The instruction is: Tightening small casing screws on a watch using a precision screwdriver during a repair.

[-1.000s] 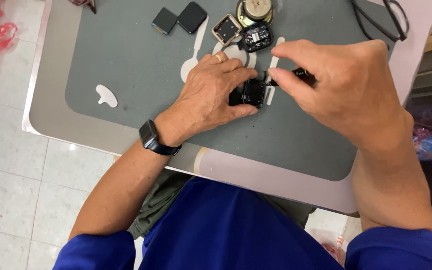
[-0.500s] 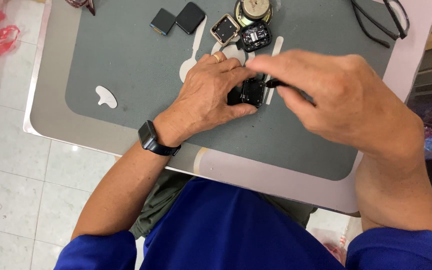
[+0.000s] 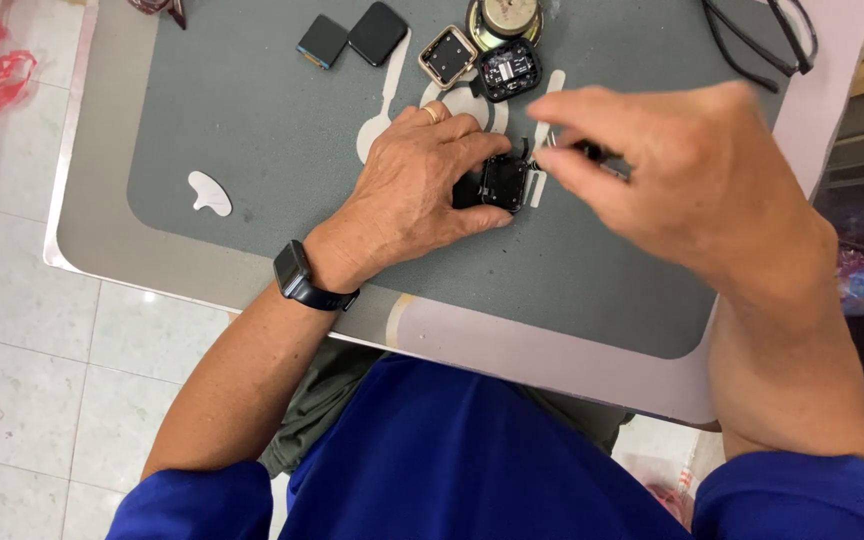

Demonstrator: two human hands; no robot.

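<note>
Grey mat covers worktop above tiled floor. We press left hand on small black opened device, fingers closed round it, pinning it to mat. Our right hand is blurred, fingers pinched on dark slim tool near device edge. We judge work midway: casing open, parts still spread out. Further back lie two dark square screens, gold-rimmed square case, black circuit module, round speaker. No containers visible.
</note>
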